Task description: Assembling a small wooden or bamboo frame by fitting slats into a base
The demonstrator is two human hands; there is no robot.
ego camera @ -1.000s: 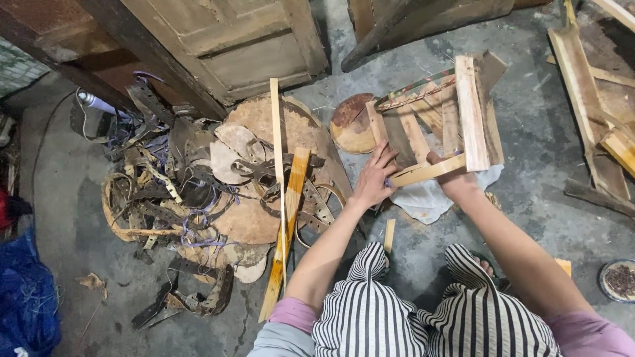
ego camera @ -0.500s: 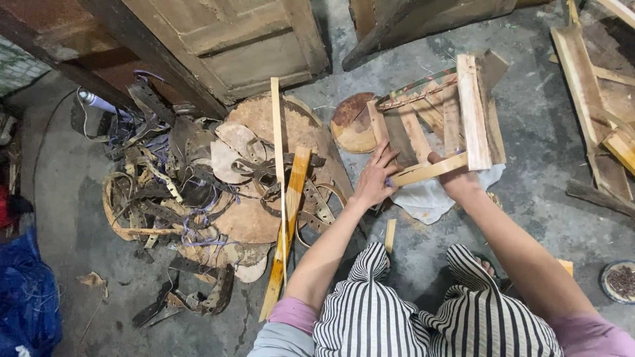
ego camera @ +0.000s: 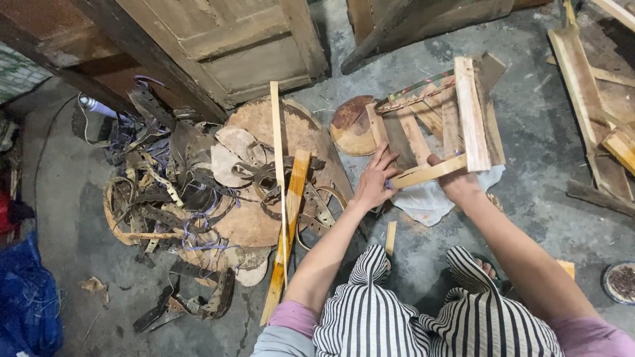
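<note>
The person is crouching on the grey concrete floor [ego camera: 529, 152], knees in striped trousers [ego camera: 423, 311] showing at the near edge, and both hands are working on a small wooden frame [ego camera: 443, 119] made of nailed slats. The frame is sitting tilted on the floor toward the far right, partly over a crumpled white cloth [ego camera: 430, 198] that is lying beneath its near corner.

The left hand [ego camera: 374, 180] is resting with its fingers spread wide, pressing flat against the near left end of the frame where a pale slat [ego camera: 430, 172] is running across. The right hand [ego camera: 455, 182] is wrapping around the right part of that same slat, fingers curled shut over it, just below the broad upright board [ego camera: 471, 112] of the frame.

Just beside the frame on its left, a round wooden disc [ego camera: 350, 125] is lying flat. Further left, a heap of leather straps and scraps [ego camera: 185, 192] is spreading across a large round board [ego camera: 297, 125], with two long wooden strips [ego camera: 286, 218] lying over it, pointing toward the person. A short wood offcut [ego camera: 391, 237] is lying near the left knee. Planks [ego camera: 595, 99] are stacked at the floor's right edge, and a wooden door [ego camera: 225, 46] is standing along the far side. A blue bag [ego camera: 26, 304] is slumping in the near left corner.
</note>
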